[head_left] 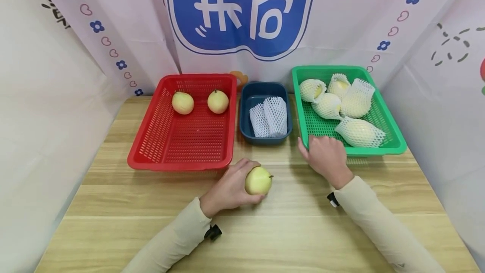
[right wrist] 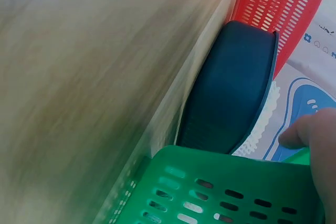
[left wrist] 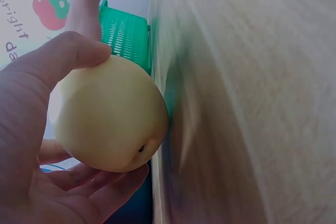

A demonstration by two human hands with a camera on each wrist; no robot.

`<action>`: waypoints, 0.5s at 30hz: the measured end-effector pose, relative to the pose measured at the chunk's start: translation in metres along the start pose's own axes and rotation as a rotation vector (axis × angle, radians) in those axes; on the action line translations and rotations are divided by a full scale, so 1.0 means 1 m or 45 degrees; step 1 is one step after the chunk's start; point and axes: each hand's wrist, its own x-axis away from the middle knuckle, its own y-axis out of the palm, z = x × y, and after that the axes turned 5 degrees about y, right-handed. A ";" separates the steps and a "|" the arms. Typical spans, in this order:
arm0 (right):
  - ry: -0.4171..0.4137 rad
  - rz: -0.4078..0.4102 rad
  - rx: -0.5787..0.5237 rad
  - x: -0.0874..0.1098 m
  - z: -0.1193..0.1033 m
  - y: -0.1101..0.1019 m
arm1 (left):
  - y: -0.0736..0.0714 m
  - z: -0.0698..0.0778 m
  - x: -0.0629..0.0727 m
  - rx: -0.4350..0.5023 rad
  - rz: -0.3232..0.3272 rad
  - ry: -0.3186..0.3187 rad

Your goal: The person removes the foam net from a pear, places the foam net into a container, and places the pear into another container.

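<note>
My left hand point(head_left: 234, 186) grips a pale yellow pear point(head_left: 259, 180) just above the table, in front of the blue bin. In the left wrist view its thumb lies over the top of the pear point(left wrist: 110, 114) and the fingers curl beneath. My right hand point(head_left: 326, 158) is at the near left corner of the green basket point(head_left: 346, 151), its thumb out over the rim; its other fingers are hidden. Several pears in white foam nets point(head_left: 360, 132) lie in that basket. Two bare pears point(head_left: 217, 102) sit at the back of the red basket point(head_left: 182, 166).
Between the two baskets stands a small dark blue bin point(head_left: 265, 140) holding white foam net sleeves point(head_left: 275, 117). A printed cloth point(head_left: 144, 28) hangs behind the wooden table point(head_left: 284, 239), and pale sheets close in both sides.
</note>
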 end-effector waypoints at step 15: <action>-0.019 0.060 0.008 0.002 0.000 0.002 | -0.083 0.038 0.002 0.125 0.190 0.121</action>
